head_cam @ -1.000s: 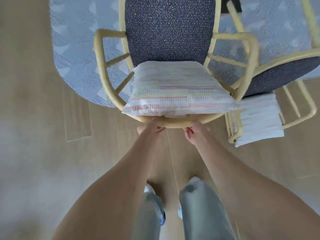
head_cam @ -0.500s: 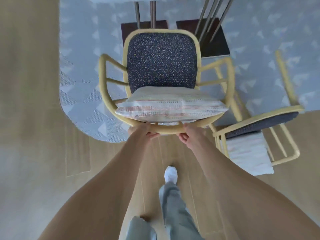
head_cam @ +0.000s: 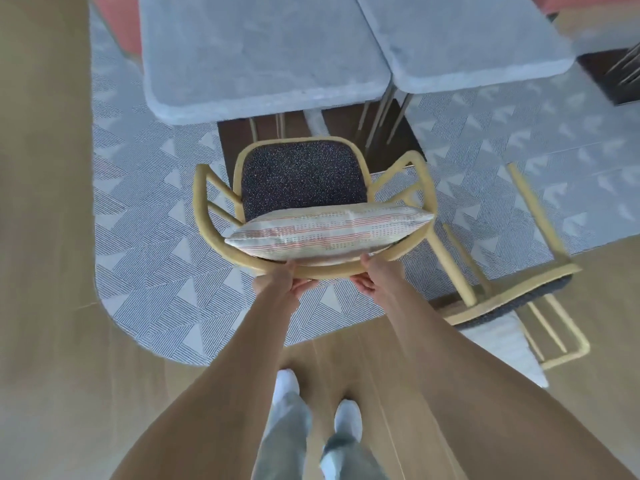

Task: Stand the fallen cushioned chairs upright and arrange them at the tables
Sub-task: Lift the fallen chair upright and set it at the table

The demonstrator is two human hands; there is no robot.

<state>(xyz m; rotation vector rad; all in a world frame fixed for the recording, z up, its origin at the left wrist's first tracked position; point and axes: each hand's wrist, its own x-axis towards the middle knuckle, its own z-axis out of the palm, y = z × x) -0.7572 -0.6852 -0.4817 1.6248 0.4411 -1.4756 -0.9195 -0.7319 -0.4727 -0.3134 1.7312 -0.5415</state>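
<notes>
While both hands are curled round the top rail of its back, the upright chair (head_cam: 304,188) is held facing the left table (head_cam: 263,57), on the patterned rug (head_cam: 145,216) near the table's near edge. The rail is gripped by the left hand (head_cam: 277,282) left of centre and by the right hand (head_cam: 377,275) right of centre. A striped cushion (head_cam: 329,233) is propped against the backrest, above the dark speckled seat. Whether all four legs touch the rug cannot be told; they are hidden under the seat.

Step judged: placing this chair at the table, righting already done. The next move is judged to call for a straight push until the seat is tucked under the table's near edge, clear of the metal legs (head_cam: 377,123) between the two tables.

A second chair (head_cam: 502,299) is seen still fallen at the rug's right edge, its white cushion (head_cam: 498,341) on the wood floor (head_cam: 45,306). A second table (head_cam: 460,39) adjoins on the right.
</notes>
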